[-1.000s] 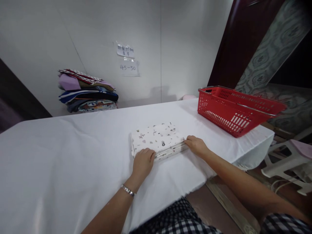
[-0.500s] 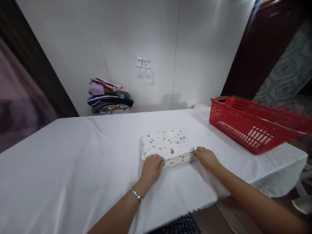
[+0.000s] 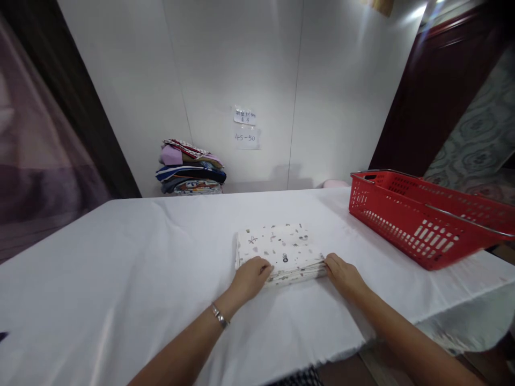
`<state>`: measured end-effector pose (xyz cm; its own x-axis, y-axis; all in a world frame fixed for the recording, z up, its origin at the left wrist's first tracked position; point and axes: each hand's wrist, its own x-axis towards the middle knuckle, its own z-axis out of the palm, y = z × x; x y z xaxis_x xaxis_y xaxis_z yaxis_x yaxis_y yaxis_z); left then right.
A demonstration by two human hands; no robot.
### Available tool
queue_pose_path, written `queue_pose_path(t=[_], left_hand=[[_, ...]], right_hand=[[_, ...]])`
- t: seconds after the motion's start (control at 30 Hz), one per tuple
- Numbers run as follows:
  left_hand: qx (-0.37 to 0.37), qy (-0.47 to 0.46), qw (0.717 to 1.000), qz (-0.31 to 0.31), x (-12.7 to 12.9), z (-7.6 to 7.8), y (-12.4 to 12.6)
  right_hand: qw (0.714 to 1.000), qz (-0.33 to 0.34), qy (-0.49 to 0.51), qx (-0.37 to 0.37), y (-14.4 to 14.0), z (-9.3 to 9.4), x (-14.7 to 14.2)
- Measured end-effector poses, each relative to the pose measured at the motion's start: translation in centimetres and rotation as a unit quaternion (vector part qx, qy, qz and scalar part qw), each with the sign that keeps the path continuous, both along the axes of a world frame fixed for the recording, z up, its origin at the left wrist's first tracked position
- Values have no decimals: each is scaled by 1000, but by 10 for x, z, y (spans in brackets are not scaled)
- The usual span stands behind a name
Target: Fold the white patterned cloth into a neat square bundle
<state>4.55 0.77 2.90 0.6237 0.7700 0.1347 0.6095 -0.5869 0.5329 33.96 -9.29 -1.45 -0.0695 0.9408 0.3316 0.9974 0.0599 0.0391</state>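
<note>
A folded white cloth (image 3: 281,246) with small printed motifs lies flat on the table, its stacked layers showing along the near edge. At its near left corner, my left hand (image 3: 251,277) has its fingers closed on the edge, a silver bracelet on the wrist. My right hand (image 3: 341,272) pinches the near right corner, thumb and fingers together on the layers. Both hands rest low, close to the tabletop. The fingertips under the cloth are partly hidden.
The table (image 3: 173,300) has a white cover. On the right stands a red plastic basket (image 3: 396,225) with metal handles. Against the wall is a pile of folded clothes (image 3: 192,171). Paper labels (image 3: 246,138) are taped to the wall. A dark door (image 3: 430,91) stands behind the basket.
The view has tilted slightly, so everything sits a little lower and further right. Both hands stay on the near edge of the folded cloth, which looks unchanged.
</note>
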Motion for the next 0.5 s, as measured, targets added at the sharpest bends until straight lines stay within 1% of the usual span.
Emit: queue_pose_path(t=[0.03,0.1,0.17,0.23,0.3,0.37,0.43,0.5], left_hand=[[-4,5,1000,-3,5,6,5],[15,8,1000,-23,22,17,17],[51,13,997,-63,50,23,30],[101,25,988,-111,85,23,43],[140,44,980,-137,121,16,57],[162,72,974,-143,151,5,71],[159,98,972,-140,171,-9,85],[152,114,973,-134,181,-21,95]], right_hand=[[1000,-1,5,8,0,-1,-1],[1000,-16,10,21,1,-1,-4],[999,-34,12,34,1,-1,-8],[998,-41,16,50,1,-2,-11],[997,-35,26,70,2,-4,-12],[995,-25,42,88,2,-7,-10],[993,-10,55,100,3,-11,-8],[992,2,60,111,2,-14,-4]])
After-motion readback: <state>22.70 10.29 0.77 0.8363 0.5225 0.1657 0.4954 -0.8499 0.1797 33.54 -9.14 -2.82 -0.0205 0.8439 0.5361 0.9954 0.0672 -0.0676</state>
